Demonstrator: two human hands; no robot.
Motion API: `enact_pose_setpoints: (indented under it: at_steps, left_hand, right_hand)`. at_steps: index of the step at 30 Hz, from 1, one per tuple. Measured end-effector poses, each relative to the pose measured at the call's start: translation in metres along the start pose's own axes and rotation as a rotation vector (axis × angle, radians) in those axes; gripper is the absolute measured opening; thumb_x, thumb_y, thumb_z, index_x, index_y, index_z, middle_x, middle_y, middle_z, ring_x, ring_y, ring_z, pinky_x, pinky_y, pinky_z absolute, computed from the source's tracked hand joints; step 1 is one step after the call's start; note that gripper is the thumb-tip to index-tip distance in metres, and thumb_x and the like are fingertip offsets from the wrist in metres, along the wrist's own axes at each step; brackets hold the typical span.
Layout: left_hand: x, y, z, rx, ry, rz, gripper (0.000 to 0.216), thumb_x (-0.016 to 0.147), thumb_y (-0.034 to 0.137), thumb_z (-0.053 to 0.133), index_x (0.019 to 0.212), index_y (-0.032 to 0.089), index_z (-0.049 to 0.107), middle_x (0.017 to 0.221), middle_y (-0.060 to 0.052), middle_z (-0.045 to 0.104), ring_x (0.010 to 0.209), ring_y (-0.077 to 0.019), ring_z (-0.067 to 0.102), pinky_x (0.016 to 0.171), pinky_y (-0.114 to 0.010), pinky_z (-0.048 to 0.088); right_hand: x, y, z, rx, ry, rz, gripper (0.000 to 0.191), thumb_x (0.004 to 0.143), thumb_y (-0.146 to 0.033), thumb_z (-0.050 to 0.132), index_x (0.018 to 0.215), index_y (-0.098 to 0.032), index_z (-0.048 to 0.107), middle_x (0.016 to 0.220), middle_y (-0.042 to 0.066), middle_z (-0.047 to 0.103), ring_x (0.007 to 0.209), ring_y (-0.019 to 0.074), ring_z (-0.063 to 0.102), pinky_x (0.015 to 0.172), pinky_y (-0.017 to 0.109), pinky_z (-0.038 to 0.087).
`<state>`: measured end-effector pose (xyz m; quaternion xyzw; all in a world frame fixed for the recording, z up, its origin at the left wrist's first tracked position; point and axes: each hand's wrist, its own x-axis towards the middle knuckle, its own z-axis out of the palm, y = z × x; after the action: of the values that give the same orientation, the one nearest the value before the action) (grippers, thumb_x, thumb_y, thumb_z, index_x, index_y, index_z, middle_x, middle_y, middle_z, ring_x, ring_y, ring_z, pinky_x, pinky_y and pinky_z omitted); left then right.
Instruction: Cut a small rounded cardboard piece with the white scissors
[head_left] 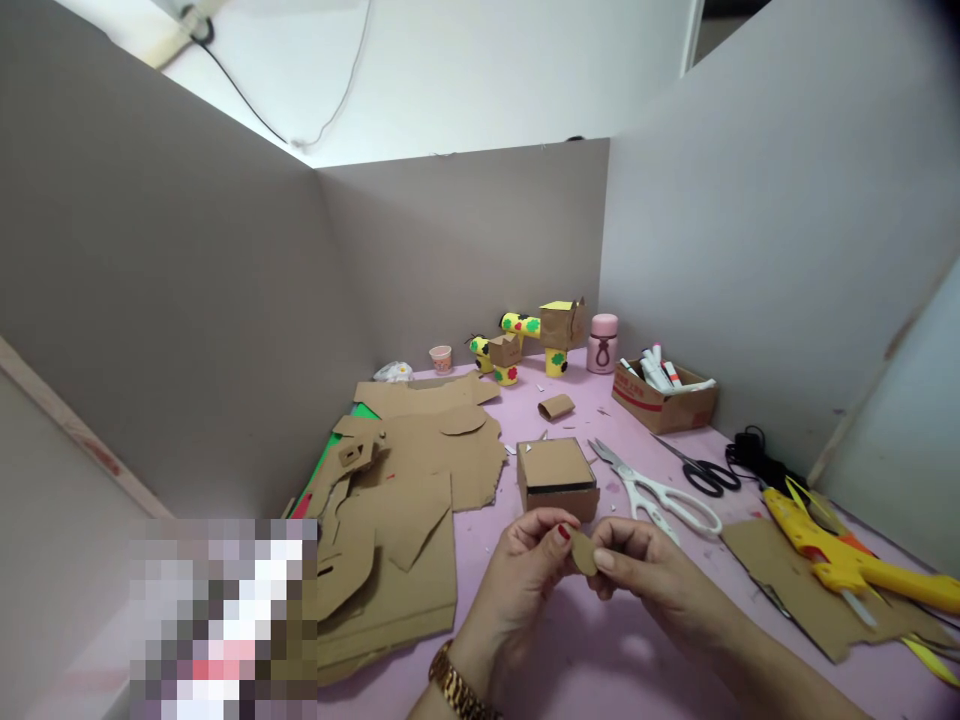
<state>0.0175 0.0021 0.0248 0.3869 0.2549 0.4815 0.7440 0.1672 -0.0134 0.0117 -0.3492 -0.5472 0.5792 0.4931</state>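
Observation:
Between my two hands is a small rounded piece of cardboard [583, 552], held up over the pink table. My left hand [534, 560] pinches its left edge between thumb and fingers. On the other side, my right hand [637, 565] grips its right edge the same way. Just beyond my fingers stands a small cardboard box [556, 465] with a flat top. White-handled scissors [652, 490] lie open to the right of that box. Behind it rests a short curved cardboard tube piece [556, 406].
Cut cardboard sheets [405, 450] cover the left side. Yellow spotted cardboard figures [555, 330] and a pink bottle [602, 345] stand at the back. To the right are a marker box [664, 400], black scissors [705, 472] and a yellow glue gun [832, 555]. Grey partitions [465, 240] surround the table.

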Motion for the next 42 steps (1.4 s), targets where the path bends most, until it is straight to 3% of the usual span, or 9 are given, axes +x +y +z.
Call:
enact_pose_setpoints:
  at_steps: [6, 14, 16, 20, 25, 30, 33, 39, 42]
  left_hand:
    - [0.005, -0.002, -0.005, 0.104, 0.052, 0.011, 0.028, 0.065, 0.035, 0.075, 0.082, 0.015, 0.067, 0.063, 0.000, 0.064, 0.054, -0.0107, 0.057, 0.059, -0.025, 0.044]
    - [0.004, 0.000, -0.004, 0.293, 0.107, 0.057, 0.020, 0.063, 0.031, 0.075, 0.065, 0.012, 0.067, 0.055, 0.001, 0.060, 0.054, -0.0098, 0.050, 0.056, -0.022, 0.036]
    - [0.004, 0.001, -0.004, 0.301, 0.107, 0.040, 0.020, 0.065, 0.031, 0.073, 0.066, 0.012, 0.066, 0.056, 0.001, 0.060, 0.054, -0.0096, 0.050, 0.056, -0.022, 0.036]
    - [0.003, 0.003, -0.002, 0.315, 0.089, -0.028, 0.017, 0.065, 0.026, 0.070, 0.060, 0.013, 0.061, 0.052, 0.003, 0.056, 0.047, -0.0076, 0.044, 0.052, -0.021, 0.034]
    - [0.001, 0.006, 0.001, 0.334, 0.056, -0.087, 0.014, 0.064, 0.017, 0.065, 0.054, 0.014, 0.055, 0.047, 0.005, 0.052, 0.044, -0.0061, 0.038, 0.048, -0.020, 0.028]
    - [0.002, 0.004, -0.003, 0.318, 0.029, -0.100, 0.010, 0.062, 0.010, 0.061, 0.054, 0.014, 0.056, 0.047, 0.004, 0.054, 0.045, -0.0073, 0.043, 0.049, -0.021, 0.029]
    - [0.004, 0.002, -0.006, 0.268, 0.011, -0.121, 0.012, 0.061, 0.007, 0.062, 0.053, 0.014, 0.056, 0.046, 0.004, 0.054, 0.044, -0.0071, 0.044, 0.049, -0.021, 0.031]
    - [0.001, -0.002, -0.010, 0.015, -0.103, -0.187, 0.021, 0.071, 0.030, 0.069, 0.079, 0.011, 0.064, 0.067, -0.001, 0.058, 0.058, -0.0082, 0.054, 0.060, -0.022, 0.042]
    - [-0.003, -0.006, -0.009, -0.100, -0.153, -0.207, 0.028, 0.070, 0.032, 0.072, 0.084, 0.009, 0.065, 0.075, -0.003, 0.059, 0.062, -0.0076, 0.056, 0.061, -0.020, 0.042]
  right_hand:
    - [0.000, -0.004, -0.001, -0.146, 0.089, -0.060, 0.022, 0.078, -0.037, 0.063, 0.072, -0.017, 0.058, 0.064, -0.002, 0.059, 0.062, 0.0130, 0.053, 0.059, 0.025, 0.040]
    - [-0.002, -0.008, -0.002, -0.432, 0.119, -0.156, 0.023, 0.086, -0.036, 0.053, 0.077, -0.017, 0.062, 0.073, 0.002, 0.064, 0.071, 0.0179, 0.059, 0.065, 0.029, 0.045]
    - [-0.002, -0.007, -0.002, -0.496, 0.111, -0.197, 0.020, 0.085, -0.034, 0.056, 0.093, -0.017, 0.062, 0.085, 0.004, 0.065, 0.077, 0.0186, 0.059, 0.069, 0.030, 0.046]
    - [-0.002, -0.007, -0.004, -0.634, 0.078, -0.288, 0.058, 0.075, -0.028, 0.069, 0.127, -0.021, 0.045, 0.102, 0.005, 0.059, 0.086, 0.0191, 0.054, 0.077, 0.032, 0.043]
    - [-0.002, -0.008, -0.006, -0.741, 0.017, -0.357, 0.033, 0.076, -0.026, 0.069, 0.108, -0.022, 0.060, 0.095, 0.004, 0.061, 0.084, 0.0180, 0.054, 0.074, 0.030, 0.043]
    - [-0.003, -0.004, -0.007, -0.788, 0.000, -0.400, 0.046, 0.075, -0.025, 0.070, 0.118, -0.022, 0.054, 0.105, 0.007, 0.061, 0.093, 0.0205, 0.055, 0.078, 0.031, 0.043]
    - [-0.002, -0.002, -0.008, -0.790, -0.020, -0.424, 0.040, 0.075, -0.026, 0.069, 0.113, -0.023, 0.058, 0.102, 0.006, 0.064, 0.095, 0.0207, 0.056, 0.079, 0.030, 0.044]
    - [-0.003, -0.007, -0.010, -0.713, 0.027, -0.466, 0.036, 0.075, -0.033, 0.069, 0.109, -0.024, 0.060, 0.091, 0.004, 0.064, 0.082, 0.0176, 0.058, 0.073, 0.026, 0.047]
    - [-0.003, -0.008, -0.010, -0.662, 0.020, -0.484, 0.038, 0.076, -0.037, 0.067, 0.113, -0.030, 0.059, 0.095, 0.003, 0.064, 0.087, 0.0174, 0.058, 0.077, 0.025, 0.047]
